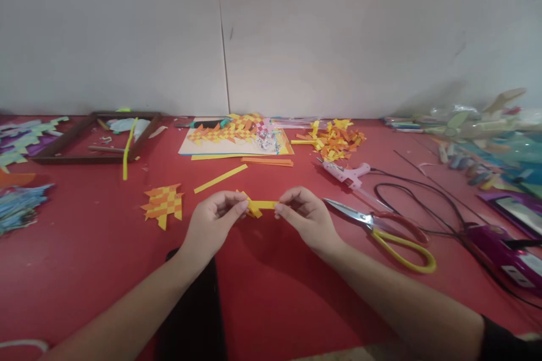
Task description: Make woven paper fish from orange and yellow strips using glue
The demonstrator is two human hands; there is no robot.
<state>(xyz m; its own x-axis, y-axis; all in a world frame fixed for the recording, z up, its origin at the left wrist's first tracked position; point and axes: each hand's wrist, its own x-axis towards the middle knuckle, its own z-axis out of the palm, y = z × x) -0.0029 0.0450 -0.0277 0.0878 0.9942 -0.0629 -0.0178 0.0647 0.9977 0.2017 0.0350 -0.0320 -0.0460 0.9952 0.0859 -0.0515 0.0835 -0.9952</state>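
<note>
Between my two hands is a yellow paper strip [263,205], stretched level above the red table. My left hand [214,220] pinches its left end, where a small folded piece of yellow and orange paper [254,211] sticks out below and above the fingers. With thumb and forefinger, my right hand [307,217] grips the strip's right end. A woven orange and yellow paper fish [164,205] lies to the left of my left hand. Behind the hands a loose yellow strip [220,178] rests on the table. Scissors [372,223] with red and yellow handles lie beside my right hand.
A pink glue gun [347,174] with a black cable stands right of centre. Paper scraps [339,138] are heaped behind it. Paper sheets [228,146] carry more woven pieces. A brown tray [55,158] sits back left. A black flat object [197,310] lies under my left forearm.
</note>
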